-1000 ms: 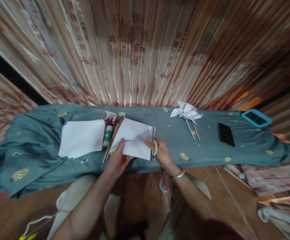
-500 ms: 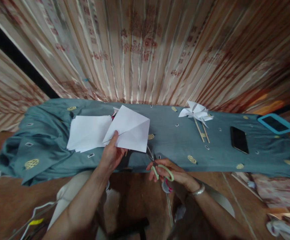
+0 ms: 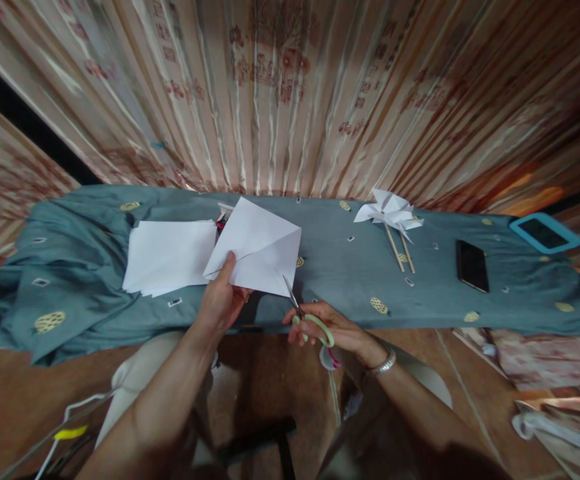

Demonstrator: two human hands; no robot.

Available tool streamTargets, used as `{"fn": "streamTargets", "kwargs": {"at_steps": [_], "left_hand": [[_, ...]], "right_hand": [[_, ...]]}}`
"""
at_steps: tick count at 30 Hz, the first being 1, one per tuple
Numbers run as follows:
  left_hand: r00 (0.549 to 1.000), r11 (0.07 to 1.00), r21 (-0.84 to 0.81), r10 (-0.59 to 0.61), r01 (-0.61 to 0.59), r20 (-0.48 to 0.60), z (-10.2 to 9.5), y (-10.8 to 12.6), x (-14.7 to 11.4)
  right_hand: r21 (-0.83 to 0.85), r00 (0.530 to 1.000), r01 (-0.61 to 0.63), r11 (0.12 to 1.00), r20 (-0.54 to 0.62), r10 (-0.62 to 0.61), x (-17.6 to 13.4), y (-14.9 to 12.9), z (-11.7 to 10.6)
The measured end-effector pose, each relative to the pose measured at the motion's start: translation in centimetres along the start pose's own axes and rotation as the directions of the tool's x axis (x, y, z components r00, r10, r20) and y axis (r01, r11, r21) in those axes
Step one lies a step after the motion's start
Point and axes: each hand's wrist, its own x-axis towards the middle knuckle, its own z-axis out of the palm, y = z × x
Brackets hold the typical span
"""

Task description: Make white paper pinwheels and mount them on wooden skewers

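My left hand [image 3: 224, 299] pinches a white paper square [image 3: 260, 243] by its lower left part, thumb on top. A slit runs inward from near the thumb, and faint crease lines cross the sheet. In my right hand [image 3: 320, 325] are scissors [image 3: 316, 327] with pale green handles, my fingers in the loops. Their blades lie over the lower right corner of the paper. Left of the held sheet rests a stack of white paper [image 3: 173, 257], partly overlapped by it. Small items beside the stack are mostly hidden.
Two white paper pinwheels [image 3: 389, 212] on wooden sticks lie right of centre. Further right are a black phone [image 3: 473, 265] and a blue-framed tablet [image 3: 545, 233]. A blue-green cloth [image 3: 330, 267] covers the narrow table, with a patterned curtain [image 3: 280, 100] close behind.
The scissors have moved up and left, from just outside the paper's lower right corner to over it. My left hand keeps its hold on the sheet. The view has shifted slightly.
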Motion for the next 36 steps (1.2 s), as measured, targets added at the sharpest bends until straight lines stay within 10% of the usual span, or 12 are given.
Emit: {"fn": "streamTargets", "kwargs": {"at_steps": [36], "left_hand": [[1.000, 1.000, 0.001, -0.010, 0.010, -0.026, 0.38, 0.23, -0.44]], "right_hand": [[-0.040, 0.999, -0.007, 0.999, -0.036, 0.006, 0.51, -0.02, 0.00]]}}
